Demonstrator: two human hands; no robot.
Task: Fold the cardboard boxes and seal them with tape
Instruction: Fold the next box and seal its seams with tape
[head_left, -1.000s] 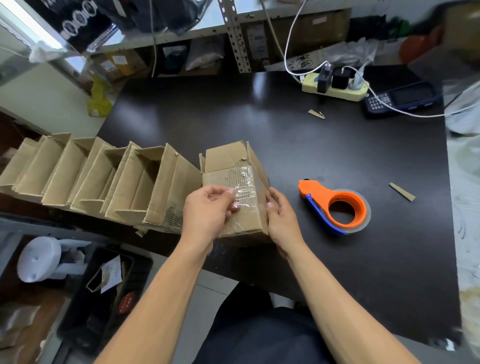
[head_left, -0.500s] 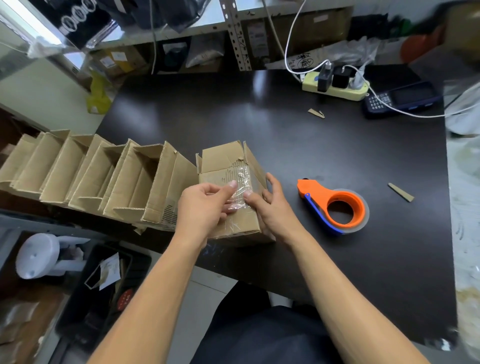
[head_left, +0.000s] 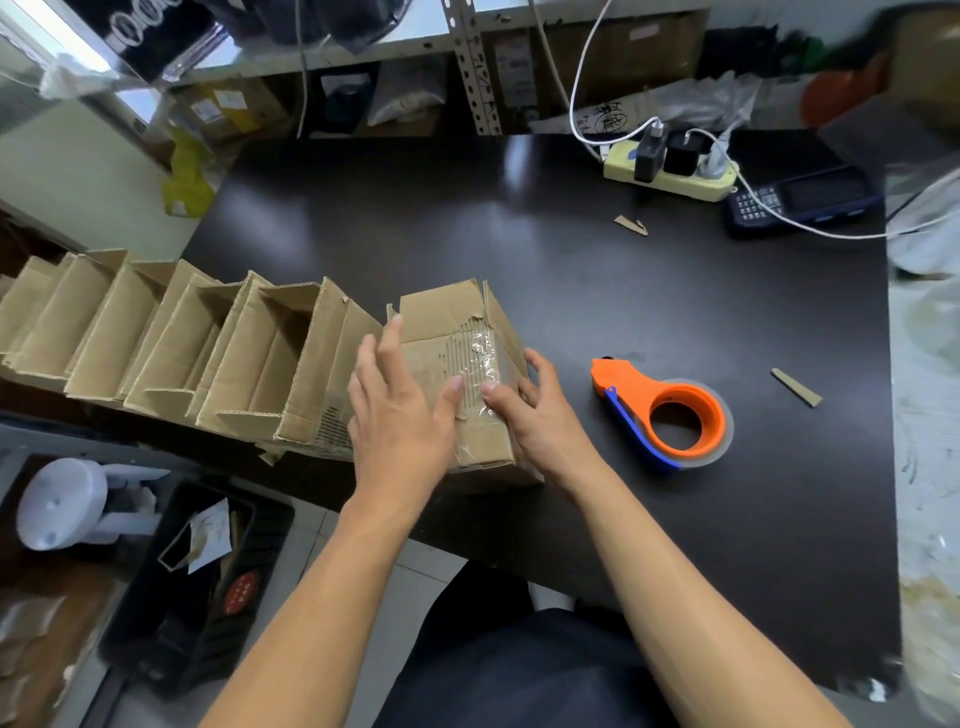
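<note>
The taped cardboard box (head_left: 457, 384) lies at the near desk (head_left: 623, 322) edge, pressed by the flat left hand (head_left: 400, 410) and the spread right hand (head_left: 535, 415). Tape smoothing is judged under way. Next, the box should be set leftward beside the finished boxes (head_left: 171, 343).

— Can you read anything anywhere?
— Barely. The red round sticker (head_left: 240, 593) on the black bin (head_left: 156, 613) bears marks too blurred to read. The bag (head_left: 610, 120) behind the power strip (head_left: 670, 174) carries dark handwritten characters, illegible.

Left hand (head_left: 397, 410) flat, fingers straight; right hand (head_left: 535, 415) loosely spread.
</note>
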